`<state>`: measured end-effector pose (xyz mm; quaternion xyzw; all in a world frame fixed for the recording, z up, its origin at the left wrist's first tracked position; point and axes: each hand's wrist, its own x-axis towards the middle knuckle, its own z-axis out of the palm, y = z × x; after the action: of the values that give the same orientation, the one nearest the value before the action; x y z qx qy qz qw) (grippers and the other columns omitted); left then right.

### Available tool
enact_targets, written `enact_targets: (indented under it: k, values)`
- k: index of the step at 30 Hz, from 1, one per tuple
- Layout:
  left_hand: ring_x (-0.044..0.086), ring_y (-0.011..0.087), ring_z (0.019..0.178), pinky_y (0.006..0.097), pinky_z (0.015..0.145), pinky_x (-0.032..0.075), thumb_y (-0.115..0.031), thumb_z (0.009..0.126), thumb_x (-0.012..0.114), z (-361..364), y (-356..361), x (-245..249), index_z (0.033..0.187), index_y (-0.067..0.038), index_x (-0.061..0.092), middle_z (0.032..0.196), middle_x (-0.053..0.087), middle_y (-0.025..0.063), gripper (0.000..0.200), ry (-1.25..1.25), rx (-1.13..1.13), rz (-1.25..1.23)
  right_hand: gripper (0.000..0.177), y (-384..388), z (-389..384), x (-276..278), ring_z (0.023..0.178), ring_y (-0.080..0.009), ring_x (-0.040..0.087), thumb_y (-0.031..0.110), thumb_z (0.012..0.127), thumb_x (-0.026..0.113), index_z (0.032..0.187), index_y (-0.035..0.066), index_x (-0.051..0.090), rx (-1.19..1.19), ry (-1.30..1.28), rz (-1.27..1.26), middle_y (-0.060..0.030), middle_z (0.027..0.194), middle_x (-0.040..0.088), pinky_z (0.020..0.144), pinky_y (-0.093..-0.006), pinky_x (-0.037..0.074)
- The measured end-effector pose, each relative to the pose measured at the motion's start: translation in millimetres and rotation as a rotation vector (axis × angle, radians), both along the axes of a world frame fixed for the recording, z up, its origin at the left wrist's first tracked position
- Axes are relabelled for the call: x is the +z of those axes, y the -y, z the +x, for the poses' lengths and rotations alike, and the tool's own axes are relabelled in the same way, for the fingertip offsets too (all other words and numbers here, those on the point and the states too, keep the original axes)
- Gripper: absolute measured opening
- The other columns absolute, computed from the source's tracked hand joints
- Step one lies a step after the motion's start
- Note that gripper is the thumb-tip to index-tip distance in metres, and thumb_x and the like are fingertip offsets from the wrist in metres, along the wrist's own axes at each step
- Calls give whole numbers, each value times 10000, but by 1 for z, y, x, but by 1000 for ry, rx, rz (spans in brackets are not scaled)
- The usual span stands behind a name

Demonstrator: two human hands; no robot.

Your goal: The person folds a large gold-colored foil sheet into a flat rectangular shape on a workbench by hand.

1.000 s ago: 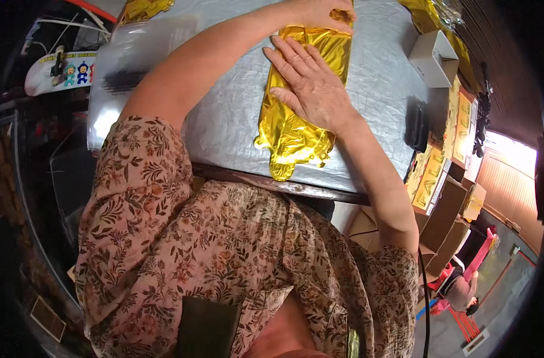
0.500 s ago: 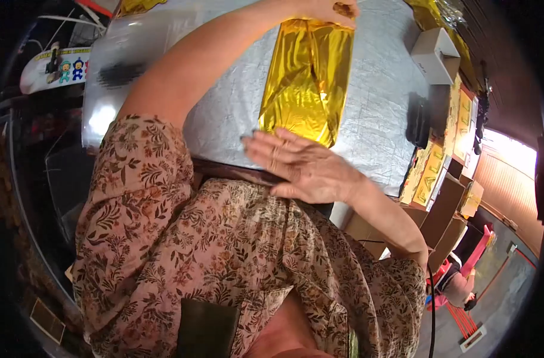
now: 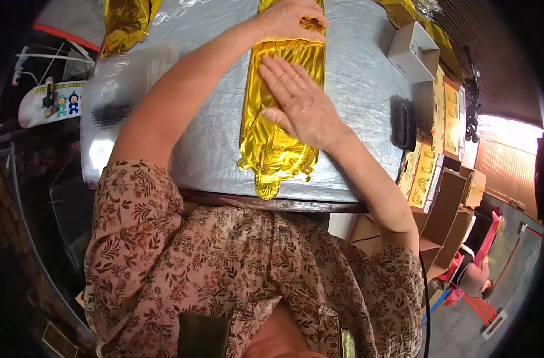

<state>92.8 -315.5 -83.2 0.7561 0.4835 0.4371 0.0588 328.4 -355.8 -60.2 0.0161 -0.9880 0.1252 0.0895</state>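
A long strip of shiny gold foil [image 3: 284,152] lies lengthwise on the silver-grey table cover [image 3: 212,143], its knobbly, rounded end near the front edge. Across the strip's upper part is my left hand [image 3: 290,22], fingers curled round, with a bit of gold foil showing inside the curl. My right hand [image 3: 302,107] rests flat on the foil below it, fingers stretched out and holding nothing.
Clear plastic sheeting [image 3: 117,101] and more gold foil [image 3: 126,27] lie at the left. On the right are a white open box [image 3: 412,53], a black object [image 3: 403,124] and cardboard boxes [image 3: 445,209]. Another person [image 3: 472,277] is at the far right.
My right hand has moved up along the foil from the strip's lower end. The foil now reaches closer to the table's front edge, and its knobbly end shows. My left hand stays curled on it.
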Motion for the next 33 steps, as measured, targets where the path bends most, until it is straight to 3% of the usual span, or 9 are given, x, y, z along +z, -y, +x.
enact_targets:
  k: [8,10,11,13,14,19,24,27,33]
  values:
    - [682,286,1008,372,861,539,-231,838,825,-1,2,16,1004,-55,763,1067,721,126,250,10,22,-86,748,8,5,0,1540,-328,288,470,1036,512,1576,-8,317,-8,-21,-20,-176,1649,319,1271,-460,224]
    - [593,318,1280,428,1057,459,-387,936,719,-2,11,31,1251,-88,715,1345,655,165,435,6,178,-330,743,8,5,0,1538,-326,291,471,1037,510,1573,-9,324,-10,-18,-7,-178,1646,324,1270,-458,229]
    - [593,318,1280,428,1057,459,-387,936,719,-2,15,35,1251,-88,715,1345,655,165,435,1,174,-326,743,8,5,1,1538,-326,291,471,1037,510,1573,-9,324,-15,-23,-4,-178,1646,324,1270,-458,229]
    - [670,257,1099,371,959,531,-227,950,712,0,21,39,1104,-56,752,1170,732,57,233,-114,42,-10,747,8,5,2,1541,-323,286,482,1041,496,1577,-8,318,-18,-11,-23,-178,1649,320,1271,-456,225]
    - [671,263,1141,368,981,534,-179,964,683,1,26,40,1127,-41,751,1234,733,62,224,-176,-20,-16,747,7,6,1,1541,-323,286,482,1041,496,1577,-8,318,-25,-13,-25,-178,1649,320,1271,-456,225]
    - [653,279,1201,367,1037,520,-200,964,684,5,27,21,1142,-21,749,1264,724,77,260,-192,-145,-123,767,7,6,0,1546,-321,275,508,1041,477,1584,-6,306,-18,6,-21,-173,1662,298,1274,-454,214]
    - [580,229,1339,412,1194,390,-261,994,655,1,27,13,1245,-78,730,1381,671,51,319,-223,-130,-227,780,7,6,2,1550,-322,266,527,1032,477,1593,15,300,-14,12,-32,-159,1670,288,1273,-462,213]
    - [574,207,1346,442,1224,347,-275,1001,648,-1,27,9,1270,-107,721,1381,672,32,325,-228,-109,-224,783,6,6,7,1557,-317,248,535,1030,469,1604,34,288,20,39,-13,-146,1677,279,1273,-465,210]
    - [575,234,1347,441,1210,366,-263,995,665,-1,26,3,1243,-115,736,1349,689,30,298,-179,-150,-234,804,21,16,6,1576,-283,199,577,1033,402,1635,74,224,156,130,4,-110,1698,241,1293,-446,164]
